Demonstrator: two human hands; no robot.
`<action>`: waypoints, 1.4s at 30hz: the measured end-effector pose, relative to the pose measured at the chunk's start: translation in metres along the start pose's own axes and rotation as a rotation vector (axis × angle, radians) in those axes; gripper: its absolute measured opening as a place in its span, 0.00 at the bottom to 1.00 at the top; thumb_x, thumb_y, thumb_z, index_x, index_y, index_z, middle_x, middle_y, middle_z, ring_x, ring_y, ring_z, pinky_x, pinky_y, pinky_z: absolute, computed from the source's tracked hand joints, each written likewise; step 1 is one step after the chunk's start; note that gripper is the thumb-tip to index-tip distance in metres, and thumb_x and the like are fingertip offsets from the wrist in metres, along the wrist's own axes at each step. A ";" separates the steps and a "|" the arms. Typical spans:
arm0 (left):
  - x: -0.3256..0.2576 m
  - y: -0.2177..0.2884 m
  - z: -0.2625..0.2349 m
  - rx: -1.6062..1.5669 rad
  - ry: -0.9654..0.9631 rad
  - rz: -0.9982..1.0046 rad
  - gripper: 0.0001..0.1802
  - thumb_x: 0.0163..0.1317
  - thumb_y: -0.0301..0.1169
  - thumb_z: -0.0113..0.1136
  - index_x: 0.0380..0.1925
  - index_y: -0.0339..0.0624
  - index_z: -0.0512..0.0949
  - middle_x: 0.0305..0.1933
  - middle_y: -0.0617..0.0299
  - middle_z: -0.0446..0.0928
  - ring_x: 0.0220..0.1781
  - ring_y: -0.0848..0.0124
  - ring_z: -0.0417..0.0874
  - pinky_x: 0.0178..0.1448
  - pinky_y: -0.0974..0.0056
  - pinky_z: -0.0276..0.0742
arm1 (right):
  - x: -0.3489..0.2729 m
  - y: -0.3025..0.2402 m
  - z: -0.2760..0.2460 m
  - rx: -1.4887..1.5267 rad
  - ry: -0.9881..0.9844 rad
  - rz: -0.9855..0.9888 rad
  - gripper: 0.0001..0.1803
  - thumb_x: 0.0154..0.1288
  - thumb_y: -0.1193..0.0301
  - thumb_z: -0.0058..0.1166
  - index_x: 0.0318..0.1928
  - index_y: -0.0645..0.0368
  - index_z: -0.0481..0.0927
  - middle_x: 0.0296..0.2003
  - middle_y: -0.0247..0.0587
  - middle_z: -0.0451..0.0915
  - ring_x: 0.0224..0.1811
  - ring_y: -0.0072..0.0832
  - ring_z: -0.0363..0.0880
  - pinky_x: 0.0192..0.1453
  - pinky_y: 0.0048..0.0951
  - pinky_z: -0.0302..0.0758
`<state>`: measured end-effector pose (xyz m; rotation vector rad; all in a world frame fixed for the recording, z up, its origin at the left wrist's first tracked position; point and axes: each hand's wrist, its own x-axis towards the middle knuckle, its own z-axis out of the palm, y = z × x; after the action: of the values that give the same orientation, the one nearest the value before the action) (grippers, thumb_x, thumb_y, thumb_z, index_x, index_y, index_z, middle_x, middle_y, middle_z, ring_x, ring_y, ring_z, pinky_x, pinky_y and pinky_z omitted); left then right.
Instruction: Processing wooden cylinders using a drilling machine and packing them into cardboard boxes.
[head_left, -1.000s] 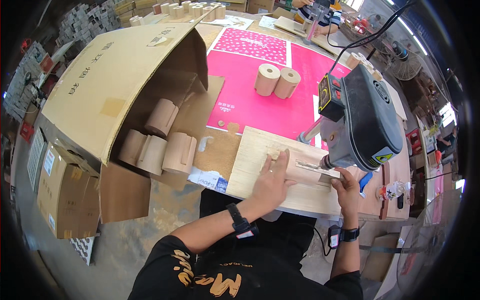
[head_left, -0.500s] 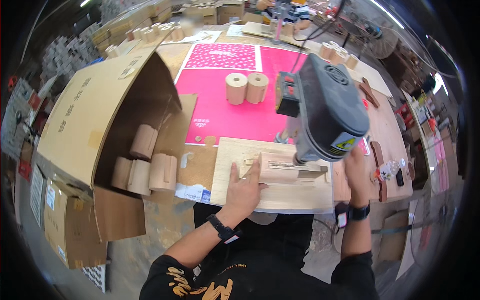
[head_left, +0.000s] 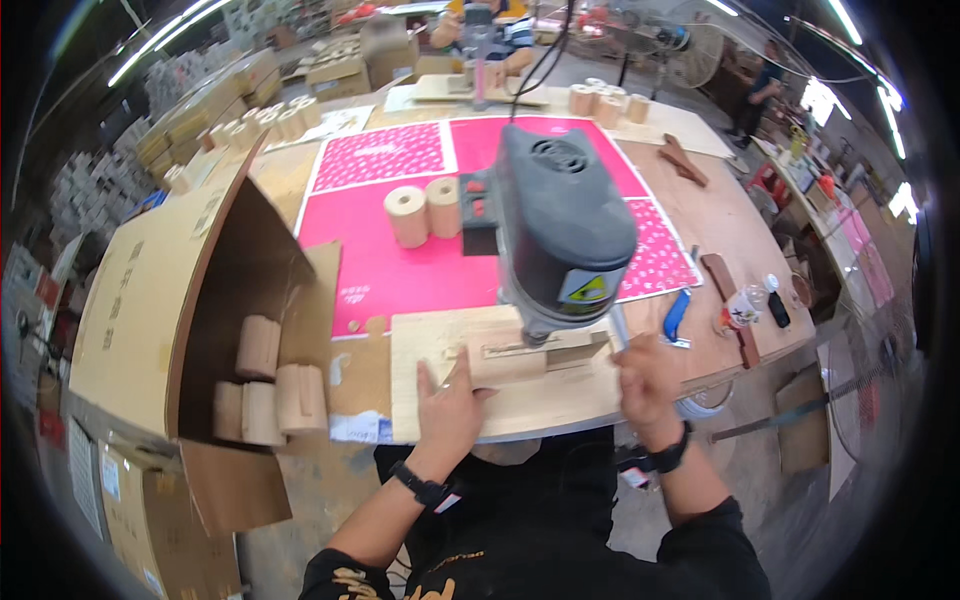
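Note:
A drill press with a dark grey housing [head_left: 565, 225] stands in front of me, its lower end over a pale wooden cylinder [head_left: 510, 368] with a narrow slot along its top. The cylinder lies on its side on a plain wooden board [head_left: 420, 345]. My left hand [head_left: 450, 410] rests at the cylinder's left end, fingers spread and thumb along its near side. At the board's right edge, my right hand [head_left: 650, 385] is closed, its fingers curled; what is inside them is hidden. A wooden strip [head_left: 580, 352] lies against the cylinder's right end.
An open cardboard box [head_left: 150, 310] at left holds several wooden cylinders [head_left: 262, 412]. Two more cylinders [head_left: 407, 217] stand on a pink sheet [head_left: 400, 285]. A blue-handled tool [head_left: 676, 318], a bottle [head_left: 742, 306] and brown wooden pieces [head_left: 683, 160] lie right. Another person's hand [head_left: 518, 60] shows beyond.
My view has shifted, so the bench sits differently in it. My right hand has come down and nearer the board's right edge from beside the housing. My left hand stays by the cylinder.

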<state>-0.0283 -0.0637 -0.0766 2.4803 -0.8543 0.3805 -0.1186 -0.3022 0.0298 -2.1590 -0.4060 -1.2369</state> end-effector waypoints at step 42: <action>0.084 0.005 -0.029 -0.778 -0.411 -0.137 0.53 0.49 0.37 0.78 0.70 0.36 0.55 0.50 0.41 0.81 0.30 0.66 0.84 0.29 0.67 0.79 | 0.109 0.017 -0.005 0.216 0.040 0.415 0.16 0.71 0.59 0.52 0.50 0.55 0.80 0.21 0.45 0.76 0.20 0.42 0.76 0.27 0.35 0.72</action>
<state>0.0299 -0.0941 -0.0163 1.8704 -0.7772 -0.4540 -0.0562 -0.3226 0.1188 -1.9068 -0.0615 -0.9537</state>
